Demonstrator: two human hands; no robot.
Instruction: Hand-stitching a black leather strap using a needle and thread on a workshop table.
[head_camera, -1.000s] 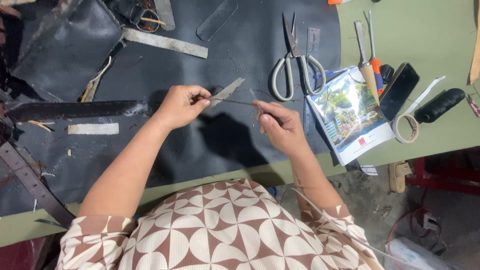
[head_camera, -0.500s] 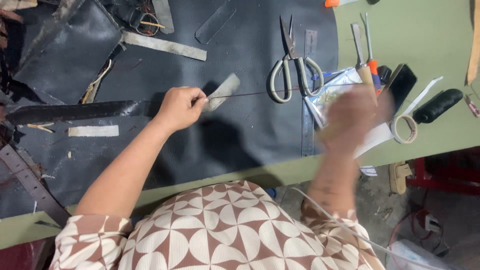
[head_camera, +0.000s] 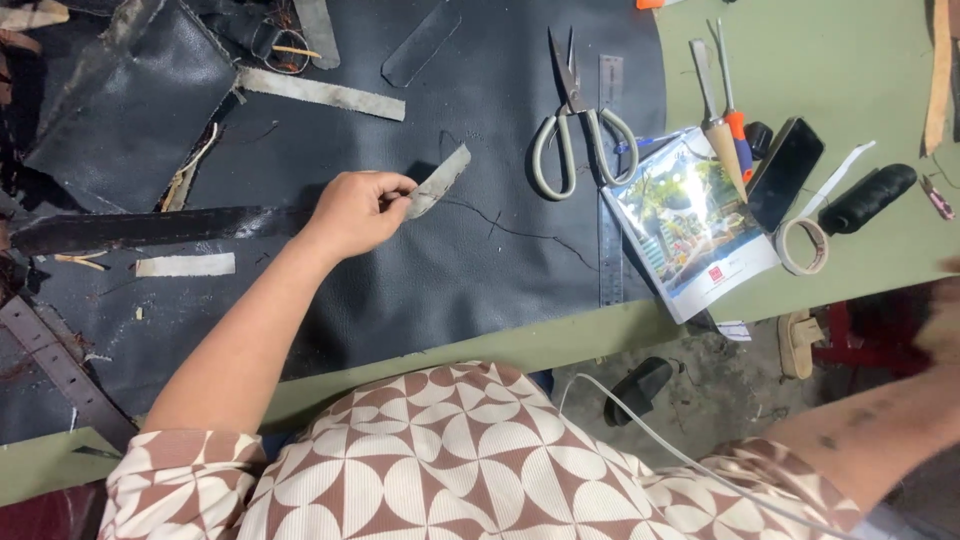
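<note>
Your right hand had swung far out to the right, past the frame edge, drawing the dark thread (head_camera: 500, 228) long across the black leather sheet (head_camera: 420, 290); its fingers' state can't be told. Your left hand (head_camera: 355, 212) pinched the small grey leather strip (head_camera: 438, 182) between fingertips, left of the scissors (head_camera: 575, 130).

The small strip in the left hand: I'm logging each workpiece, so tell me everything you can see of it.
The small strip is a short, flat, greyish piece, seemingly leather, with a slanted upper end. The left hand pinches its lower end between fingertips, so it points up and to the right above the dark leather sheet. A thin dark thread trails from it across the sheet towards the ruler. Its far end is free.
</note>
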